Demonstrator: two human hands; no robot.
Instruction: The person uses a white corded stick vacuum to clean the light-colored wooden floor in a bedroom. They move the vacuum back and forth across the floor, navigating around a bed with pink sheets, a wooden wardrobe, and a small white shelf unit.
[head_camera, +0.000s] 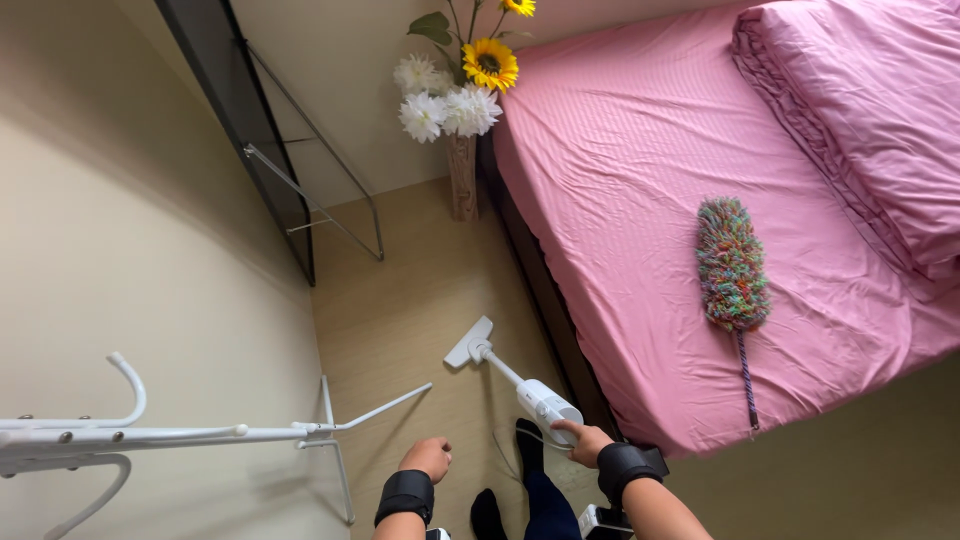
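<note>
gripping: the right hand is wrapped around the top end of a white stick vacuum, fingers curled over its body
left hand: the left hand hangs free beside the leg, fingers curled into a loose fist, holding nothing
vacuum: it slants from the right hand down to the wooden floor, its flat head resting near the side of the bed
wrists: both carry black wrist bands
bed: a pink bed fills the right side, with a folded pink duvet at its far end
duster: a multicoloured fluffy duster lies on the sheet, handle pointing toward the near edge
corner: a vase of flowers stands by the bed
left side: a white metal rack stands against the wall
</note>
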